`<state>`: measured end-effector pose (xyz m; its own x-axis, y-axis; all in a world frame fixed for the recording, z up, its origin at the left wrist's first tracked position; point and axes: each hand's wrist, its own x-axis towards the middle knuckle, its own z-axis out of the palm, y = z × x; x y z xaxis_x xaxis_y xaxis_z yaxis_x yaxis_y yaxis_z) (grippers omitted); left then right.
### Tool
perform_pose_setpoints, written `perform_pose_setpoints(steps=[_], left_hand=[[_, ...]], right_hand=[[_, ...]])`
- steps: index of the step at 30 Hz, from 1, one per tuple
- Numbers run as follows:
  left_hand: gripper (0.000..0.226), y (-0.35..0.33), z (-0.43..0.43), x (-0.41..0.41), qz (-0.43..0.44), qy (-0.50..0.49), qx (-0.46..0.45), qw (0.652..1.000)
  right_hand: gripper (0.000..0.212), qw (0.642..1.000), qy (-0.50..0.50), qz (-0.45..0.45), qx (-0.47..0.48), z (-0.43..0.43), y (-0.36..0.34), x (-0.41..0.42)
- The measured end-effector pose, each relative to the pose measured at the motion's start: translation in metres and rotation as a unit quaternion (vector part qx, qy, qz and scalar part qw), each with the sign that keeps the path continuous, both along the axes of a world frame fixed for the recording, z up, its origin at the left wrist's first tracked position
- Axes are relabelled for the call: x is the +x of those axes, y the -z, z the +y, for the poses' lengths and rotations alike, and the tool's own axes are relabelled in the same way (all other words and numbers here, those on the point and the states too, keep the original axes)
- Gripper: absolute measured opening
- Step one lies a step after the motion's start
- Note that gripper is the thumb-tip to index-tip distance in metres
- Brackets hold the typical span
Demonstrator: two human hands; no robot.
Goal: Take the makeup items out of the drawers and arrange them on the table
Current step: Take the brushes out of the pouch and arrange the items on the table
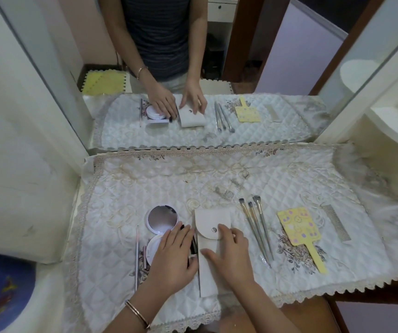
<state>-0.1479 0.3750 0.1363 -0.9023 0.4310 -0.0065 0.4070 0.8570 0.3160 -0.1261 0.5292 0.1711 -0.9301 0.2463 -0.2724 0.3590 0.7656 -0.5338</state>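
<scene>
Pouch (211, 239) – white, snap-flap, flat on quilted worktop (126, 188) beside open compact (160, 219). Right hand (229, 255) spread flat on it, gripping nothing; left hand (171, 258) flat over dark tube (194, 246). Advice – square pouch parallel to brushes (255, 227), keep gap.

A home dressing table — wall mirror (193, 68), quilted lace-edged cloth (145, 183), brushes (255, 224), comb (336, 222).

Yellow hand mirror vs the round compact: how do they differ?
The yellow hand mirror is rectangular with a long handle; the round compact has none. The hand mirror lies patterned back up, glass hidden; the compact is hinged open, its mirror showing. The hand mirror lies untouched at the right; the left hand covers the compact's base. Both rest on the quilted cloth.
</scene>
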Motion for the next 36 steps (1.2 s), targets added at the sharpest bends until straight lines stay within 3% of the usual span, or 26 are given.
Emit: perform_pose_setpoints(steps=[6,10,14,22,27,33,36], left_hand=[[0.059,-0.010,0.019,-0.005,0.049,-0.004,0.104,0.993],[0.079,-0.007,0.043,-0.001,0.021,0.082,-0.010,0.996],[0.092,0.004,0.063,0.005,-0.029,0.043,-0.098,0.994],[0.095,-0.004,0.072,0.011,-0.064,-0.063,-0.148,0.985],[0.097,-0.006,0.071,0.008,-0.109,-0.066,-0.162,0.979],[0.095,-0.009,0.072,0.007,-0.114,-0.052,-0.157,0.980],[0.094,-0.006,0.070,0.008,-0.111,-0.049,-0.142,0.982]], right_hand=[[0.051,0.998,-0.003,0.056,-0.026,0.015,-0.008,0.001],[0.044,0.996,0.065,0.067,-0.014,0.060,-0.011,-0.012],[0.045,0.997,0.077,0.020,-0.016,0.107,-0.012,-0.028],[0.040,0.990,0.074,-0.063,-0.103,0.126,-0.006,-0.046],[0.024,0.985,0.074,-0.091,-0.129,0.124,-0.008,-0.052],[0.036,0.979,0.094,-0.115,-0.139,0.110,-0.008,-0.054],[0.022,0.983,0.084,-0.109,-0.123,0.103,-0.004,-0.055]])
